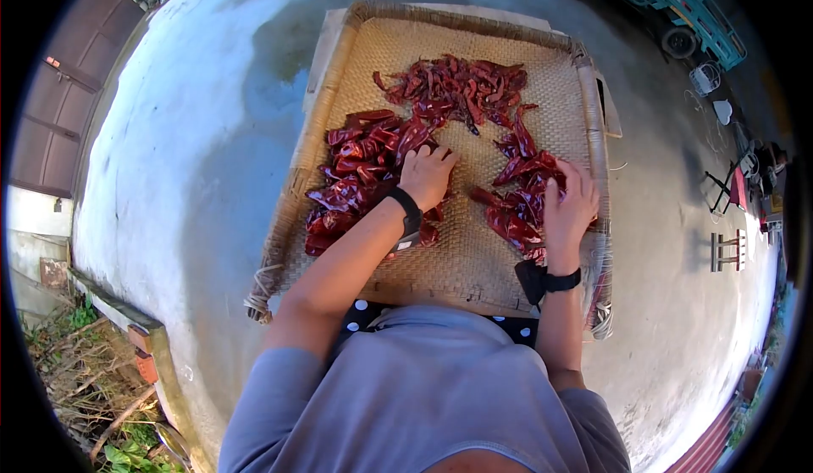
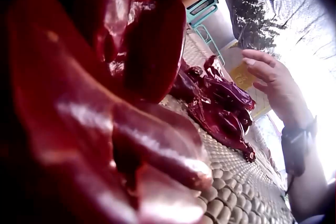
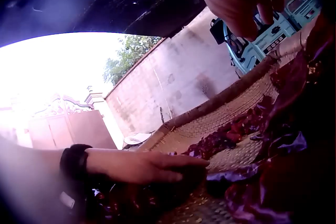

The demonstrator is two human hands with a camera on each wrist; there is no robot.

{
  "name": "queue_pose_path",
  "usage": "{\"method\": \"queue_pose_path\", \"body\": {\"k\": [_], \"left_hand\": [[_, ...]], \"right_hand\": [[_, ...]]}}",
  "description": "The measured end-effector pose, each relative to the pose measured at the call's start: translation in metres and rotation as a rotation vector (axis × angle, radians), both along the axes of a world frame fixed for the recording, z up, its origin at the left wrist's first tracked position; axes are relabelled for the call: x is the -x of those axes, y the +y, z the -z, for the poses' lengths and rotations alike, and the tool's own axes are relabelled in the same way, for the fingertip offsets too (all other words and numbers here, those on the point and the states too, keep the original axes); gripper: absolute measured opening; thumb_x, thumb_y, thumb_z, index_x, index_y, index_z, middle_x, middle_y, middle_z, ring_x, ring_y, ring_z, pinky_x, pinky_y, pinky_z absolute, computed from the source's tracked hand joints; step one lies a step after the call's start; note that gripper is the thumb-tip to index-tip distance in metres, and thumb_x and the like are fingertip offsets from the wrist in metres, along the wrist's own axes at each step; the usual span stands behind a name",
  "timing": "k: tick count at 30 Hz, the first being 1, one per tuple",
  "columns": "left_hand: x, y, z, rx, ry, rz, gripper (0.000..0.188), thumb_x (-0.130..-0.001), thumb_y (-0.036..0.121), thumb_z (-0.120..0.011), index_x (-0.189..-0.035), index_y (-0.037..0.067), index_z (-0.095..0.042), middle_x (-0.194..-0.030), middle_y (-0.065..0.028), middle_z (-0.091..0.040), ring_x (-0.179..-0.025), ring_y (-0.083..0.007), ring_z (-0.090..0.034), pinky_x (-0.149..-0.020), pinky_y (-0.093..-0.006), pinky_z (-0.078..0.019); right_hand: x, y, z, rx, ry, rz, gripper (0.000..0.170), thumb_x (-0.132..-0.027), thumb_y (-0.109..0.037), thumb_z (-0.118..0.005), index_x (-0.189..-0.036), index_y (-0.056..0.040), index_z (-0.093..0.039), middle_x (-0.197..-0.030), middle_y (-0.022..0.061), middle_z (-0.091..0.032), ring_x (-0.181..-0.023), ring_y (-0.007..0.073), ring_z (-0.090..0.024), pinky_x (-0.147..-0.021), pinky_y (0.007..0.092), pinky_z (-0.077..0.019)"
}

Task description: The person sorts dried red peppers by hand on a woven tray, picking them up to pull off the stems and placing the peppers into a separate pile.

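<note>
L hand (image 1: 426, 177) & R hand (image 1: 569, 208) over red peppers (image 1: 364, 147) in woven tray (image 1: 381, 41)
L palm down, fingers straight, close together; R fingers loosely bent, thumb apart; L wrist cam shows R hand raised clear of peppers, unclear from head cam; R wrist cam adds tree (image 3: 131, 56)

This was an outdoor yard, seemingly that of a home; bare concrete ground (image 1: 669, 168) spread wide, sunlit in some parts and shaded in others; a stained wall (image 3: 163, 82) enclosed one side, with a broad gate (image 3: 71, 131) beside it; a tree (image 3: 126, 58) rose beyond the wall; a teal vehicle (image 1: 690, 7) stood parked at the edge; a patch of greenery and dry stalks (image 1: 85, 380) grew behind a low kerb (image 1: 118, 308).
</note>
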State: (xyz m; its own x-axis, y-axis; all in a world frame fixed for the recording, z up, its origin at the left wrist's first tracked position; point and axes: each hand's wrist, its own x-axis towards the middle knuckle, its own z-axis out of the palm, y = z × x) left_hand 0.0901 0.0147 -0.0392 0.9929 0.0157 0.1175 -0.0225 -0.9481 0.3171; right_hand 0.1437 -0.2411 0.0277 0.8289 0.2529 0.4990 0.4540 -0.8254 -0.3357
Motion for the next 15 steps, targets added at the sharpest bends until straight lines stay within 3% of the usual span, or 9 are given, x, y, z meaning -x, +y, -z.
{"method": "queue_pose_path", "body": {"k": [4,6,10,13,15], "left_hand": [[-0.006,0.0,-0.002,-0.004,0.035,-0.03,0.03,-0.083,0.005,-0.061,-0.112,0.012,-0.068,-0.115,-0.0078,-0.06,-0.108,-0.0286,-0.055,-0.089,-0.0436,-0.0429],[-0.004,0.001,-0.006,0.027,-0.071,-0.005,0.022,-0.083,0.005,-0.061,-0.104,0.011,-0.067,-0.107,-0.0074,-0.061,-0.104,-0.029,-0.055,-0.086,-0.0425,-0.0434],[0.01,-0.007,-0.029,0.107,-0.255,0.013,0.013,-0.084,0.005,-0.061,-0.094,0.011,-0.067,-0.096,-0.0068,-0.062,-0.1,-0.0299,-0.056,-0.08,-0.0418,-0.0437],[0.027,-0.02,-0.047,0.272,-0.31,0.016,0.012,-0.085,0.006,-0.065,-0.097,0.011,-0.065,-0.096,-0.0077,-0.062,-0.098,-0.0313,-0.056,-0.082,-0.0435,-0.0441],[0.034,-0.024,-0.057,0.361,-0.322,0.012,0.013,-0.087,0.007,-0.066,-0.1,0.008,-0.064,-0.097,-0.0085,-0.062,-0.098,-0.0326,-0.056,-0.086,-0.0446,-0.0449]], "right_hand": [[0.029,0.033,0.003,-0.09,0.044,-0.261,0.027,-0.085,-0.01,-0.069,-0.112,-0.0119,-0.068,-0.119,0.0084,-0.063,-0.115,0.0317,-0.055,-0.099,0.0452,-0.0424],[0.039,0.044,0.013,-0.095,0.112,-0.332,0.027,-0.084,-0.008,-0.069,-0.111,-0.0116,-0.068,-0.117,0.0078,-0.064,-0.112,0.0312,-0.057,-0.096,0.0438,-0.0445],[0.052,0.053,0.016,-0.193,0.312,-0.357,0.033,-0.087,-0.01,-0.069,-0.12,-0.0068,-0.064,-0.12,0.0136,-0.063,-0.11,0.0362,-0.059,-0.094,0.0446,-0.0491],[0.055,0.06,0.006,-0.202,0.261,-0.355,0.035,-0.088,-0.01,-0.068,-0.122,-0.0039,-0.062,-0.12,0.017,-0.063,-0.108,0.0373,-0.06,-0.093,0.0446,-0.0497],[0.055,0.059,0.01,-0.24,0.373,-0.426,0.034,-0.089,-0.01,-0.068,-0.122,-0.0021,-0.062,-0.115,0.0184,-0.064,-0.107,0.038,-0.061,-0.092,0.0438,-0.0499]]}}
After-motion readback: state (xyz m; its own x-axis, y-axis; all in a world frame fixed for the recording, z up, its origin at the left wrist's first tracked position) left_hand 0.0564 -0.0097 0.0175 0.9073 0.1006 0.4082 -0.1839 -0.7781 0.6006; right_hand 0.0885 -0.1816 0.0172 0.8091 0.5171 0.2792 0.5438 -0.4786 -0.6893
